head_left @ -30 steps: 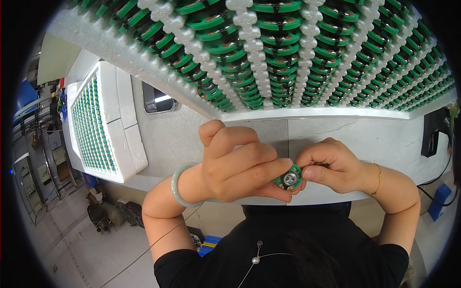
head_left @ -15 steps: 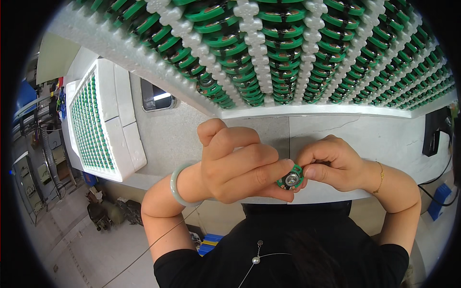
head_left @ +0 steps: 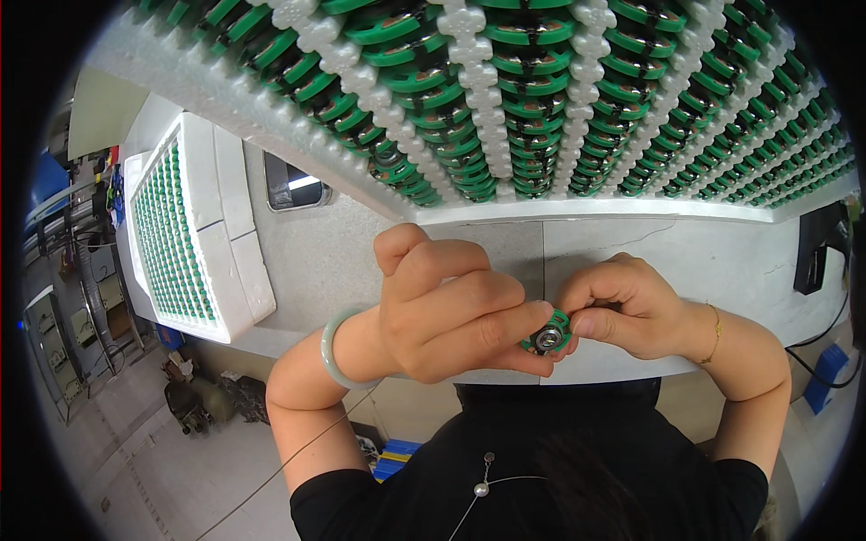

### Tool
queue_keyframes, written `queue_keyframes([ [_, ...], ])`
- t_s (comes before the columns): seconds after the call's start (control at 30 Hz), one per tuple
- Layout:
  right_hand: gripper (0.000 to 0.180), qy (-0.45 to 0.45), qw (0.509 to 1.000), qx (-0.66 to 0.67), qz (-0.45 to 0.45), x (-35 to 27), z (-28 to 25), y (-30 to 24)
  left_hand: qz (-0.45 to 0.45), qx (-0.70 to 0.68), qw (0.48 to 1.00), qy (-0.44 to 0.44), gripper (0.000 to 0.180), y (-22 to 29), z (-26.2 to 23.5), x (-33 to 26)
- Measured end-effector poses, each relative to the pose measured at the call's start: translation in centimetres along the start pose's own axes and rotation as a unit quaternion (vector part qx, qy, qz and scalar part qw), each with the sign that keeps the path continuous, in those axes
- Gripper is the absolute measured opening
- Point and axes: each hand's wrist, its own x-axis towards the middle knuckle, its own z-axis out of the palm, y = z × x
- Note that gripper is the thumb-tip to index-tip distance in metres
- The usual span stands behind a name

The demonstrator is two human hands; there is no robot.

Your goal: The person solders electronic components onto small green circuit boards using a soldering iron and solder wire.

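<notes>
A small round green part with a metal centre (head_left: pixel 549 339) is held up between both hands, near the table's front edge. My left hand (head_left: pixel 456 311) pinches it from the left between thumb and fingers, the other fingers curled. From the right, my right hand (head_left: pixel 627 311) grips its edge with thumb and forefinger. The fingers cover parts of its rim. Beyond the hands, a large white foam tray (head_left: pixel 487 210) holds rows of similar green round parts (head_left: pixel 538 108), standing on edge in notched slots.
At the left, another white foam tray (head_left: pixel 236 216) carries rows of small green parts. Between the trays lies a phone-like dark device (head_left: pixel 293 185) on the grey table (head_left: pixel 316 252). A black holder (head_left: pixel 816 252) with a cable stands at the right edge.
The round green part has turned slightly between my fingers. Both hands stay in nearly the same place.
</notes>
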Motion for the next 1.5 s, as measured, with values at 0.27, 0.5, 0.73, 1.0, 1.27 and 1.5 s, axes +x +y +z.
queue_keyframes([
  [0.27,0.018,0.0,0.999,0.017,0.028,0.1,-0.1,0.1,-0.012,-0.018,1.0,-0.001,0.053,-0.4,0.5,-0.1],
  [0.5,0.02,-0.01,0.997,0.053,0.051,-0.1,0.1,0.1,-0.007,-0.035,0.999,-0.031,0.054,-0.5,0.4,0.0],
  [0.73,0.024,-0.015,0.991,0.106,0.084,-0.1,0.0,0.4,0.0,-0.05,0.998,-0.032,0.052,-0.8,0.6,0.0],
  [1.0,0.024,-0.014,0.965,0.209,0.156,0.1,-0.6,-0.1,0.079,0.036,0.996,0.026,0.035,-0.5,0.7,-0.3],
  [1.27,0.023,-0.024,0.965,0.207,0.158,0.0,-0.4,0.1,0.148,0.104,0.982,0.043,0.016,0.1,-0.4,-0.5],
  [1.5,0.022,-0.013,0.978,0.169,0.121,0.2,-0.7,0.8,-0.008,0.338,0.94,0.045,0.022,-1.1,-4.8,-1.0],
])
